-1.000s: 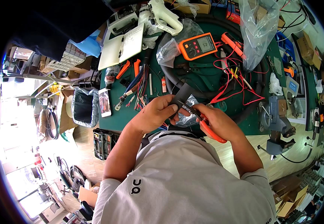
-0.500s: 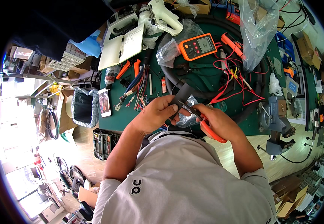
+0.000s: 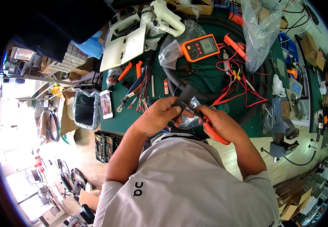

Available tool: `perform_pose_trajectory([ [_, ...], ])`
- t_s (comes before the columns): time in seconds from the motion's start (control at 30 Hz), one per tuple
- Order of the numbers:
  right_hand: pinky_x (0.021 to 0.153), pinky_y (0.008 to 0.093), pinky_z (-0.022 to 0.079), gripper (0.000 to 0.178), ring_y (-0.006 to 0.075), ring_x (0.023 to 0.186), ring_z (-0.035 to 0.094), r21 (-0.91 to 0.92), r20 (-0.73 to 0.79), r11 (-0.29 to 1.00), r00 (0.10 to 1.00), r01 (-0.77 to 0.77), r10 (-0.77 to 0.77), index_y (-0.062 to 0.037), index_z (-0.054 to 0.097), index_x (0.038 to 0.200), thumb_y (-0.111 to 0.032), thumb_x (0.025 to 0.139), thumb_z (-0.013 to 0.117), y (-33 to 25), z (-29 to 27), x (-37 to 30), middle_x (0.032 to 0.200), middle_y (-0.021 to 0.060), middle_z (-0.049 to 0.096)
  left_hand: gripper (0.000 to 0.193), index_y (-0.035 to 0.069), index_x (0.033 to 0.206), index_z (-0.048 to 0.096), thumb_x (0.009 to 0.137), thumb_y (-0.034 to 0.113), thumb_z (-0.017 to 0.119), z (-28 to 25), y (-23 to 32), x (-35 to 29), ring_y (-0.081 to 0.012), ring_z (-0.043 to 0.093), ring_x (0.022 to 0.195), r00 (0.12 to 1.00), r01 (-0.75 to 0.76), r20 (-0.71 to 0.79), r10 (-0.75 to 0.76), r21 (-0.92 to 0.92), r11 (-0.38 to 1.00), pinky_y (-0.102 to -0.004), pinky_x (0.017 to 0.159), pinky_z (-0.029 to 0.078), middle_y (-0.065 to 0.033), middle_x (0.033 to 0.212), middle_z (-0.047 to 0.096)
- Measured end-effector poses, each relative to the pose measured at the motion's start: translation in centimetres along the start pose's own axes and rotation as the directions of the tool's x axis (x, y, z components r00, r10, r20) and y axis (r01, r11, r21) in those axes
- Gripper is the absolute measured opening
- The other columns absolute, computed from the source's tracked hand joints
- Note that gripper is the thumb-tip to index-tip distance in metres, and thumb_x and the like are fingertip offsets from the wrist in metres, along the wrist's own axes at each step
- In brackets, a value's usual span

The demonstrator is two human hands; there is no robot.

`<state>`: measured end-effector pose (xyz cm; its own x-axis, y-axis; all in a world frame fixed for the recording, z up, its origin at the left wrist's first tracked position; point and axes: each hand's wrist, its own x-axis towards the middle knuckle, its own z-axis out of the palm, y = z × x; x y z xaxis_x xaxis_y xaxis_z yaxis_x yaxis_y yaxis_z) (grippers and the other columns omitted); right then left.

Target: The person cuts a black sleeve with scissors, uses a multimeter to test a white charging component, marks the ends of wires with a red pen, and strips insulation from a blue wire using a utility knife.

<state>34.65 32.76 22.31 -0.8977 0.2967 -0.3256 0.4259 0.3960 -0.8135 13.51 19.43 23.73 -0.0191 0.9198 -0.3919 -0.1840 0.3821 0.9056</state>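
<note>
While your left hand (image 3: 154,117) pinches black strip (image 3: 186,94) and right hand (image 3: 223,123) grips orange-handled tool (image 3: 217,135), keep tips (image 3: 183,103) clear of thumb (image 3: 174,111).

Workshop with vise (image 3: 279,120) and multimeter (image 3: 196,50)

The hand tool (image 3: 217,135) has red-orange handles; the strip (image 3: 187,94) is black. The far multimeter (image 3: 195,48) is orange and black. The table (image 3: 123,122) is dark green.
</note>
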Motion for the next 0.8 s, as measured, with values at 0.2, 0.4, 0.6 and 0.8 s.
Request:
perform_pose_trajectory([
  [0.2,0.079,0.0418,0.053,0.045,0.0356,0.095,0.068,0.012,-0.003,1.0,1.0,0.009,-0.009,-0.008,0.053,0.132,0.004,0.089,0.058,0.02,0.02,-0.12,0.106,0.0187,0.068,0.032,-0.003,0.129,0.057,0.102,0.01,0.047,0.05,0.01,0.01,-0.008,0.057,0.079,1.0,0.001,-0.002,-0.001,0.006,1.0,-0.0248,0.073,0.052,-0.008,0.106,0.073],
  [0.4,0.079,0.0418,0.053,0.042,0.0362,0.095,0.068,0.016,0.003,1.0,1.0,0.007,-0.007,-0.0068,0.053,0.131,0.002,0.09,0.057,-0.2,0.0,-0.09,0.105,0.0193,0.068,0.031,-0.003,0.129,0.057,0.102,0.01,0.047,0.08,0.0,0.0,-0.0084,0.057,0.08,1.0,-0.001,-0.001,0.001,0.001,1.0,-0.0251,0.073,0.052,-0.0079,0.106,0.073],
  [0.6,0.078,0.0431,0.052,0.041,0.0382,0.094,0.067,0.024,-0.009,1.0,1.0,0.019,-0.019,-0.0058,0.053,0.13,0.001,0.09,0.058,0.24,0.13,0.01,0.103,0.0204,0.068,0.031,-0.003,0.128,0.057,0.102,0.01,0.046,0.12,0.13,0.02,-0.0086,0.057,0.08,1.0,0.006,0.002,-0.006,0.003,1.0,-0.0254,0.074,0.052,-0.0081,0.106,0.073],
  [0.8,0.076,0.0442,0.051,0.041,0.0387,0.092,0.067,0.006,-0.025,1.0,1.0,0.009,-0.009,-0.0059,0.054,0.129,0.002,0.089,0.058,-0.48,-0.12,-0.24,0.1,0.0204,0.069,0.028,-0.003,0.122,0.06,0.103,0.014,0.049,0.0,-0.25,0.07,-0.0083,0.06,0.078,0.999,0.031,-0.039,-0.03,0.019,0.999,-0.0241,0.072,0.053,-0.009,0.103,0.073],
])
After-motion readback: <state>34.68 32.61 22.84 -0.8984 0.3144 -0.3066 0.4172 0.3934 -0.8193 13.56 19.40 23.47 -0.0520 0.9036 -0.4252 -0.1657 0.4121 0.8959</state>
